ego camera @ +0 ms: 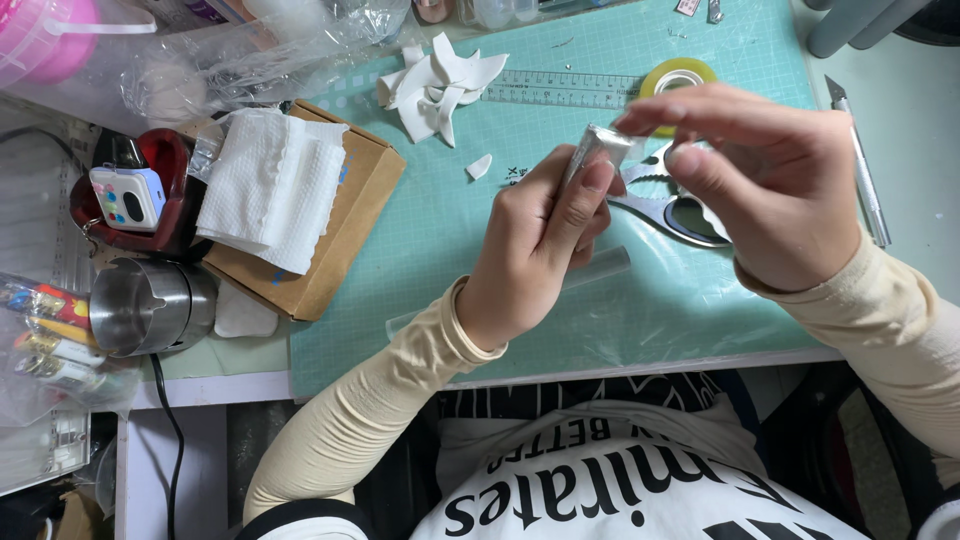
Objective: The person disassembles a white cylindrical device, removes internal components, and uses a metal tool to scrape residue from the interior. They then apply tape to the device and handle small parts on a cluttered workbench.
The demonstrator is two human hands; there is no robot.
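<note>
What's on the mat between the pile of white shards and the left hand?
In the head view, one small white shard lies alone on the green cutting mat, between the pile of white shards and the left hand; otherwise bare mat.

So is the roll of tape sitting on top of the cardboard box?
No, the roll of tape lies on the green cutting mat, while the cardboard box holds only folded paper towels.

Cream ribbed sleeves to wrists (snug cuffs); black-and-white shirt, large white lettering across chest.
</note>
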